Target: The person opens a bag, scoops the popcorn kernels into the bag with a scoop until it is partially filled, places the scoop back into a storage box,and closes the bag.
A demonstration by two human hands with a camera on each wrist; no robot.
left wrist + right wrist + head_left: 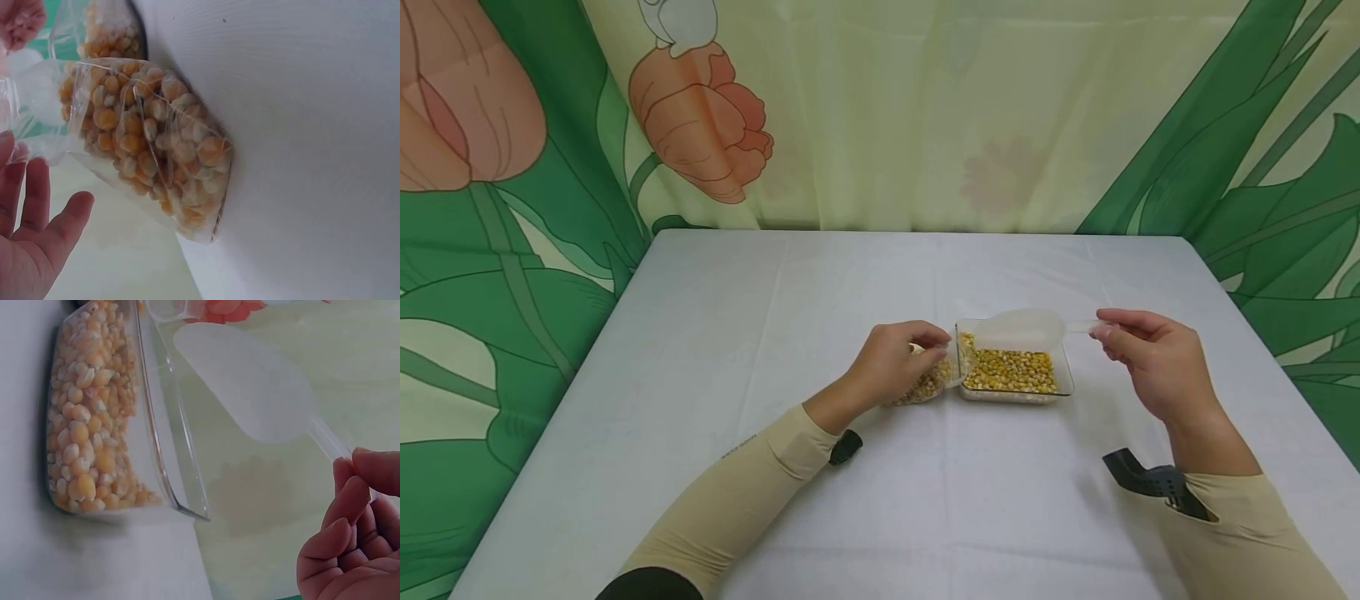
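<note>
My right hand (1157, 358) pinches the handle of a translucent white scoop (250, 381) between thumb and fingers. The scoop's blade is above the back of a clear rectangular container (1015, 397), which holds yellow corn kernels (1011, 371). To the container's left, a clear plastic bag (150, 137) of corn kernels stands on the table, its mouth turned toward the container. My left hand (898, 358) holds the bag at its mouth, where a translucent plastic piece (40, 94) shows. In the left wrist view the thumb stands away from the bag.
A white cloth covers the table (820, 292). Behind it hangs a curtain (887, 117) printed with flowers and leaves. Black straps (1157, 479) show at both wrists, below the beige sleeves.
</note>
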